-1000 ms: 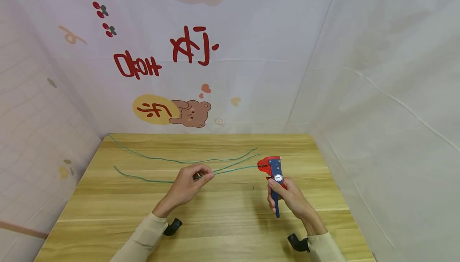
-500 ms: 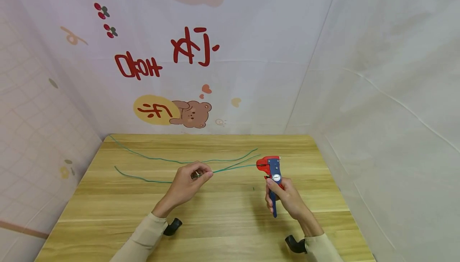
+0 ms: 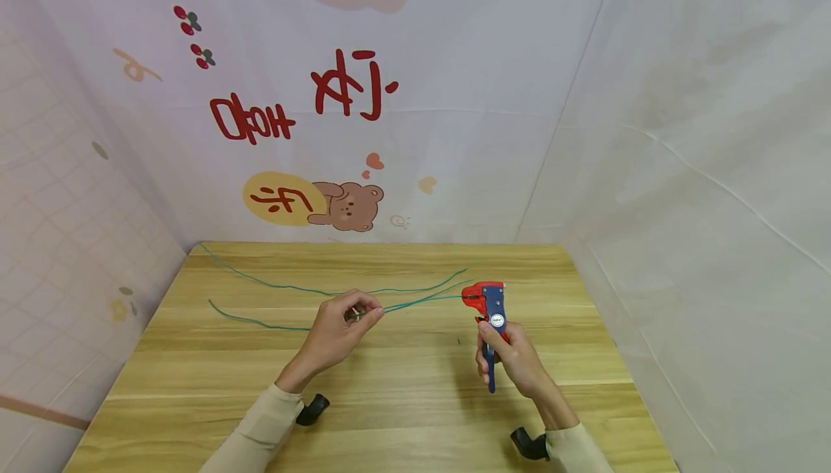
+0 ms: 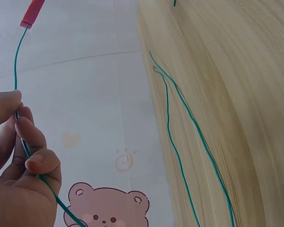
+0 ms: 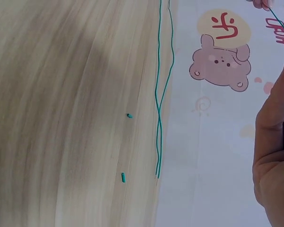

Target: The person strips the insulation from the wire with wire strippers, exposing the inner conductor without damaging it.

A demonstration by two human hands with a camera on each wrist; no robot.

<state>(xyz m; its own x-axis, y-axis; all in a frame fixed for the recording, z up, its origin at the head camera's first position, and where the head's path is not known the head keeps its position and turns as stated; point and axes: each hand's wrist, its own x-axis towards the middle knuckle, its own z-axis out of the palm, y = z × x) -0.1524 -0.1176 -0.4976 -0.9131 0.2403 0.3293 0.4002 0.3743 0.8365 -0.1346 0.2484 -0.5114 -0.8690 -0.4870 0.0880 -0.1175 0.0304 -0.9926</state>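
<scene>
A green wire [image 4: 15,66] runs between my two hands. My left hand [image 3: 340,325] pinches it between thumb and fingers, and in the left wrist view it trails on below the palm. The wire's far end meets the red mouth of a wire stripper [image 3: 488,300] with a blue body. My right hand [image 3: 516,365] grips the stripper by its handles, thumb near the round label. Only part of the right hand [image 5: 274,151] shows in the right wrist view, the stripper being almost wholly out of that picture. In the head view the left hand hides some of the wire.
Two more green wires lie along the table's back, one farther wire [image 3: 279,285] and one nearer wire [image 4: 199,130]; they cross in the right wrist view. Two short green offcuts, one [image 5: 129,115] and another [image 5: 123,177], lie on the wooden table [image 3: 402,401]. Printed cloth [image 3: 467,134] walls the back.
My right hand and the wire stripper have drifted slightly left, towards the left hand. The left hand stays almost where it was, still pinching the wire.
</scene>
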